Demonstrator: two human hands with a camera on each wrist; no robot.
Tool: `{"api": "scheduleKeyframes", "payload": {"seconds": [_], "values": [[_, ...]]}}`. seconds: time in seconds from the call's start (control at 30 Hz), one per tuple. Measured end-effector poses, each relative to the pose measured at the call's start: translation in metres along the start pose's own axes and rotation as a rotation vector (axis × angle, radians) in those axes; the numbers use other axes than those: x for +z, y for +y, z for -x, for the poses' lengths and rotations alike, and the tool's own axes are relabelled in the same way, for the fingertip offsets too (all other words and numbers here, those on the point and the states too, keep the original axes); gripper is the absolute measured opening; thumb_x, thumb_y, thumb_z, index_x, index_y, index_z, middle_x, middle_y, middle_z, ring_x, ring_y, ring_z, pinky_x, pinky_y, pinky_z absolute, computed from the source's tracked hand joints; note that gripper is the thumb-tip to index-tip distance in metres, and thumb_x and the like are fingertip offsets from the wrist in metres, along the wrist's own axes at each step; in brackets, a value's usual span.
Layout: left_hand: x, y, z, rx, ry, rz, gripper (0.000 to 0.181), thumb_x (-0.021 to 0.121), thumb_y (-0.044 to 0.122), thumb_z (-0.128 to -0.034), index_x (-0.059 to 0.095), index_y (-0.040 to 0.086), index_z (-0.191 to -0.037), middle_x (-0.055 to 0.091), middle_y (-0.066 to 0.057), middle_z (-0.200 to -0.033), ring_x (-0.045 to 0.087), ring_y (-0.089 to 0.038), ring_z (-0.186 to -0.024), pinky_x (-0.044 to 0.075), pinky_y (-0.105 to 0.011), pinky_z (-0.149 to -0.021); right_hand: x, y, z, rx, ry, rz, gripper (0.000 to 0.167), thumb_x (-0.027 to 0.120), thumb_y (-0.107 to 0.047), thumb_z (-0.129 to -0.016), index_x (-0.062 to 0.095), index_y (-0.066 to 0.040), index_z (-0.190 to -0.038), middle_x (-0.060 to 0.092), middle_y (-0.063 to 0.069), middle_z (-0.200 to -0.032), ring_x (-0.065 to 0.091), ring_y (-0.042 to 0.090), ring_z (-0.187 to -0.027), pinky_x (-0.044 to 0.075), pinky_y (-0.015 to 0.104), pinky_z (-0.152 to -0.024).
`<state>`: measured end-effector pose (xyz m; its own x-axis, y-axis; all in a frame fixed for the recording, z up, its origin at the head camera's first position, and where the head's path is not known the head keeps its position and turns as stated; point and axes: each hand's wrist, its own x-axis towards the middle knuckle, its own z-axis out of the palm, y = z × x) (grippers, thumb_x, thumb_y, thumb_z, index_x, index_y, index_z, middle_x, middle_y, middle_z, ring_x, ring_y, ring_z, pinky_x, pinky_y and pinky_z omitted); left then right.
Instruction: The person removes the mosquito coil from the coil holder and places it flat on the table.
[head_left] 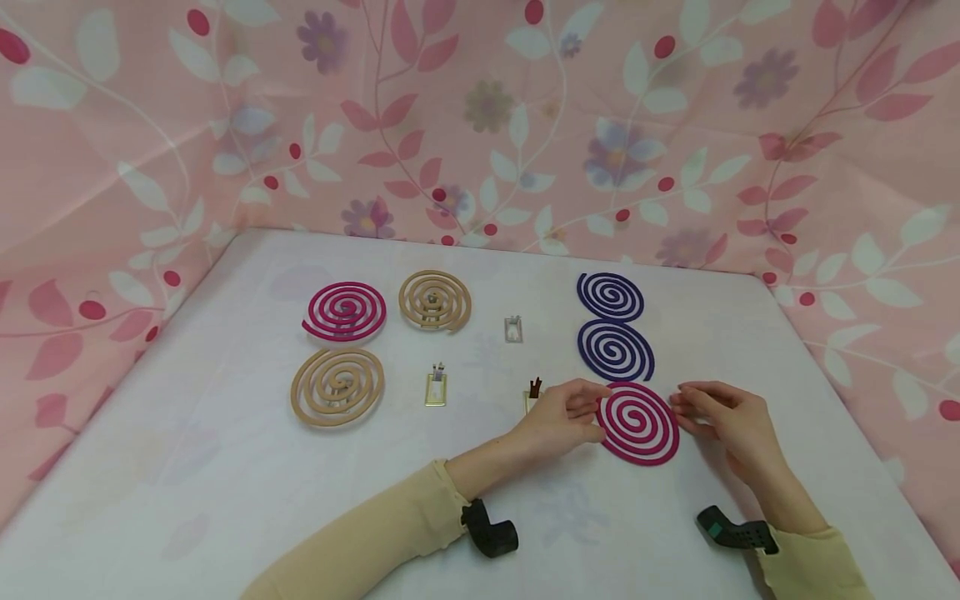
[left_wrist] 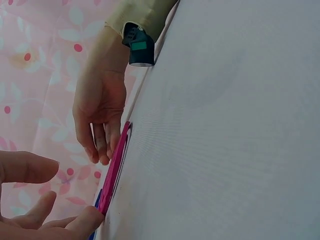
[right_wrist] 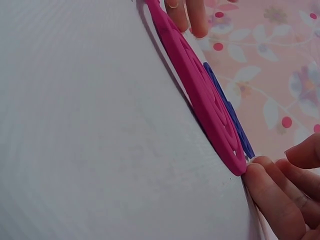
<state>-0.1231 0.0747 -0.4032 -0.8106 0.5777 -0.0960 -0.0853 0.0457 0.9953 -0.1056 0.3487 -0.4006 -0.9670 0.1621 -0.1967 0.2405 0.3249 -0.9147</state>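
Note:
A magenta mosquito coil (head_left: 637,423) lies on the white table at the right front, between the two hands. My left hand (head_left: 561,417) is at the coil's left rim; in the left wrist view a fingertip touches the rim of the coil (left_wrist: 116,167) and the thumb stays apart. On the other side, my right hand (head_left: 727,421) has its fingertips at the right rim. The right wrist view shows those fingers (right_wrist: 272,200) against the end of the coil (right_wrist: 200,95), thumb raised away. Two navy coils, one (head_left: 615,350) and another (head_left: 611,297), lie just behind it.
At the left are a magenta coil (head_left: 347,311), a tan coil (head_left: 435,300) and another tan coil (head_left: 337,387), each over a metal stand. Small stands, one silver (head_left: 513,330), one gold (head_left: 436,389), lie mid-table; another stand (head_left: 535,388) is partly behind the left hand.

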Motion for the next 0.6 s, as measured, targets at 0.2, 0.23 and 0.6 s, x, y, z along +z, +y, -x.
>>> {"api": "scheduleKeyframes", "payload": {"seconds": [0.2,0.23,0.6], "values": [[0.0,-0.0003,0.0004,0.007,0.007,0.006,0.045,0.065,-0.002,-0.0893,0.058,0.0,-0.133,0.058,-0.015,-0.14,0.056,-0.027,-0.13,0.046,-0.03,-0.109,0.0011,-0.0008,0.0002,-0.007,0.001,0.009,0.057,0.059,-0.035,-0.101,0.05,0.008,-0.137,0.071,-0.019,-0.092,0.071,0.001,-0.087,0.059,0.021,-0.077],[0.0001,-0.0003,0.0004,0.007,0.009,0.005,0.044,0.065,-0.002,-0.0893,0.058,0.0,-0.133,0.058,-0.015,-0.14,0.056,-0.027,-0.13,0.046,-0.03,-0.109,0.0012,-0.0008,0.0002,-0.006,0.002,0.01,0.057,0.059,-0.035,-0.1,0.05,0.008,-0.137,0.071,-0.019,-0.092,0.071,0.001,-0.087,0.059,0.02,-0.078],[-0.0009,0.0001,0.0012,0.001,0.011,-0.009,0.044,0.065,-0.001,-0.0898,0.058,0.001,-0.133,0.058,-0.016,-0.14,0.057,-0.028,-0.13,0.046,-0.031,-0.108,0.0031,0.0,0.0002,0.0,0.007,0.071,0.057,0.056,-0.038,-0.102,0.05,0.005,-0.139,0.069,-0.022,-0.093,0.069,-0.002,-0.088,0.057,0.017,-0.078]]}}
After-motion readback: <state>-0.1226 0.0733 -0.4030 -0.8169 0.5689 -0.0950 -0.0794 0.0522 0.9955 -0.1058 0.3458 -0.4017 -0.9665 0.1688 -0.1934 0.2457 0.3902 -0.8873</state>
